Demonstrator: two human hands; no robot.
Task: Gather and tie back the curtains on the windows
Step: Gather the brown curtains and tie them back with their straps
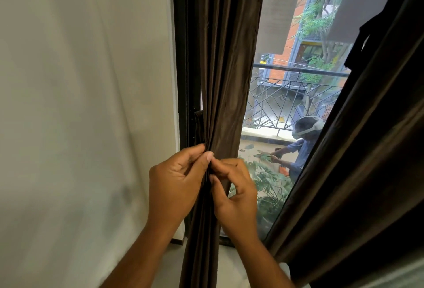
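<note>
A dark brown curtain (220, 62) hangs in narrow bunched folds against the left side of the window. My left hand (174, 182) grips the gathered folds from the left, thumb on the front. My right hand (234, 193) pinches the folds from the right, just below the left thumb. A short brown tie-back strap (199, 127) hangs from the dark window frame (183, 81) just above my left hand. A second brown curtain (358, 150) slants across the right side, with a dark tie (360, 39) high on it.
A white wall (80, 104) fills the left. Through the window glass (286, 95) I see a balcony railing (286, 97), green plants (268, 180) and a person in a hat (300, 145) outside. A pale sill runs along the bottom.
</note>
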